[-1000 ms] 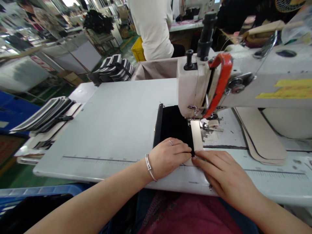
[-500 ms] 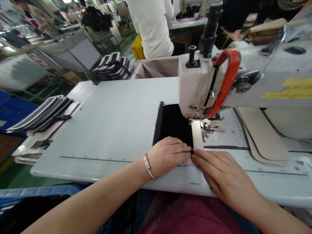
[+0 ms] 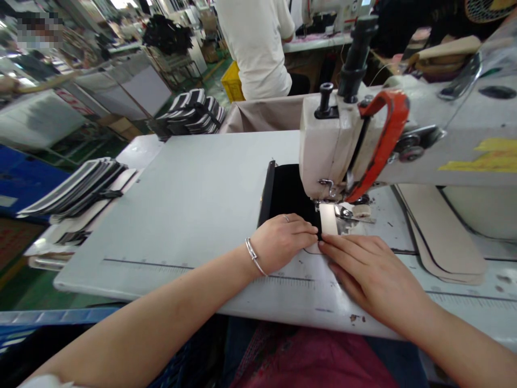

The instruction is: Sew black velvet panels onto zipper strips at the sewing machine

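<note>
A black fabric panel [image 3: 288, 186] with a beige strip [image 3: 329, 218] along its right side lies under the head of a sewing machine [image 3: 323, 156]. My left hand [image 3: 280, 242] rests palm down on the panel's near part, fingers stretched flat and close together. My right hand [image 3: 363, 269] lies on the beige near corner, its fingers straight and its thumb partly hidden below. The two hands' fingertips nearly meet at the seam edge, just on my side of the presser foot [image 3: 317, 205]. A stiff dark edging [image 3: 266, 194] runs along the panel's left side.
Beige rounded panels [image 3: 448, 237] lie stacked right of the machine. Bundles of black-and-white pieces [image 3: 76, 186] sit at the left, with another bundle [image 3: 194, 110] behind. A printed ruler [image 3: 149, 264] runs along the table's front. Beyond the table sits a person in white [image 3: 258, 48].
Both hands and the panel have slid slightly away from me, towards the needle. Less of the beige strip shows in front of the presser foot. The whole view has shifted a little.
</note>
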Demonstrator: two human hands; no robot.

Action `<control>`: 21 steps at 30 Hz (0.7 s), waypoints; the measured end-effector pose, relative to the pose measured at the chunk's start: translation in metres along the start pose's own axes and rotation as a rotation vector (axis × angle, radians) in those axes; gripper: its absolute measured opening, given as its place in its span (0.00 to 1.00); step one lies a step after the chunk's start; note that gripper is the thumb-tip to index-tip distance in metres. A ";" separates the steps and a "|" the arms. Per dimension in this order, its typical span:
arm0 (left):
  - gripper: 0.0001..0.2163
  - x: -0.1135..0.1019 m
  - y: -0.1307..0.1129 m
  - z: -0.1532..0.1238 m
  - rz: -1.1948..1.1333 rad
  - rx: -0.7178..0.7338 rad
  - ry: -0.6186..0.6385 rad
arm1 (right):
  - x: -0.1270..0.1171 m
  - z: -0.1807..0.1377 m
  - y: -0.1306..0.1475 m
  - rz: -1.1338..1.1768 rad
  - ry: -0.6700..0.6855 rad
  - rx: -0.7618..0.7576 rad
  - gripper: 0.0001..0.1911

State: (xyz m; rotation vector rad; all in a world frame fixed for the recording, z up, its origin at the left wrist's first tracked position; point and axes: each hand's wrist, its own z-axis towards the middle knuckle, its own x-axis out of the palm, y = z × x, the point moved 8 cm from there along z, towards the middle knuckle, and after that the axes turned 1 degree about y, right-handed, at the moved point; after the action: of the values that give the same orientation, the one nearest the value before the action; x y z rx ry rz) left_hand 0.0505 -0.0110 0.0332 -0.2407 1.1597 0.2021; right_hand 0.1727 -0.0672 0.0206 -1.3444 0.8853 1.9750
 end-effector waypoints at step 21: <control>0.11 0.005 0.048 0.022 0.045 -0.118 -0.074 | 0.008 0.032 -0.032 -0.113 -0.005 0.042 0.21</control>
State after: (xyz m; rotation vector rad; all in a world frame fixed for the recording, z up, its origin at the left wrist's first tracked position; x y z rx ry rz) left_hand 0.0582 0.0414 0.0332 -0.3089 1.0813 0.3174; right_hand 0.1774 -0.0217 0.0149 -1.3356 0.8254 1.8634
